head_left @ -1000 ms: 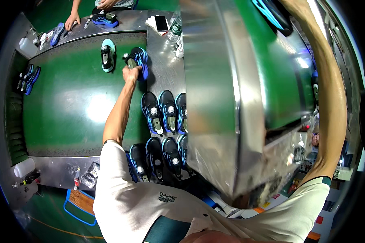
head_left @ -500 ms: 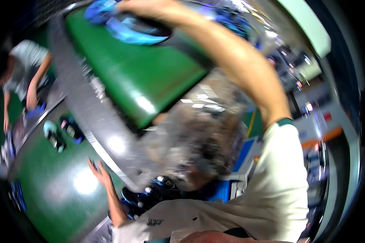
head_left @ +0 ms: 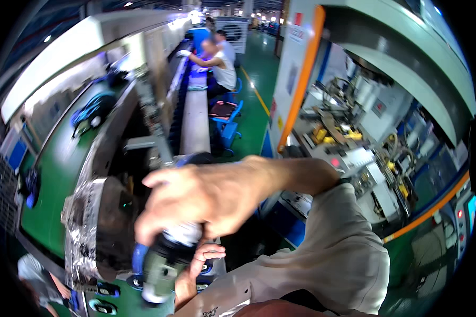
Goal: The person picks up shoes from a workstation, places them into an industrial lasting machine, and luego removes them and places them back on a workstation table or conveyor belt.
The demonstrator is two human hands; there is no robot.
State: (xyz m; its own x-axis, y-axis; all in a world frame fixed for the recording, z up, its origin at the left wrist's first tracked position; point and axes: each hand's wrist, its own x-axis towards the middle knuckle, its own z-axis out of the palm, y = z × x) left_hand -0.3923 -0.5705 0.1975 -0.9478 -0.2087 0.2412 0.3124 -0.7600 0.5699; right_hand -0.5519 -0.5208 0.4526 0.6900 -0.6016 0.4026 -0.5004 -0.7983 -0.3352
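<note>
My right hand [head_left: 195, 198] is blurred and reaches across from the right, its fingers curled down over a shoe [head_left: 164, 267]. The shoe is dark with a grey-green part and a white patch, and hangs tilted low in front of me. Close behind the shoe, my left hand [head_left: 203, 259] shows its fingers stretched out and apart. Part of the left palm is hidden by the shoe, so I cannot tell whether it touches it. Further dark shoes [head_left: 108, 289] lie on the green surface at the lower left.
A green conveyor belt [head_left: 53, 179] carrying a dark-blue bundle [head_left: 94, 108] runs along the left. At right stands a machine with an orange-edged frame [head_left: 307, 74]. Two people sit along the line ahead, near a blue stool [head_left: 227, 127]. Another person [head_left: 34, 274] is at lower left.
The view has swung round to the right. My right hand has come back from over the green belt, where it was at blue items, and now holds a shoe beside my left hand.
</note>
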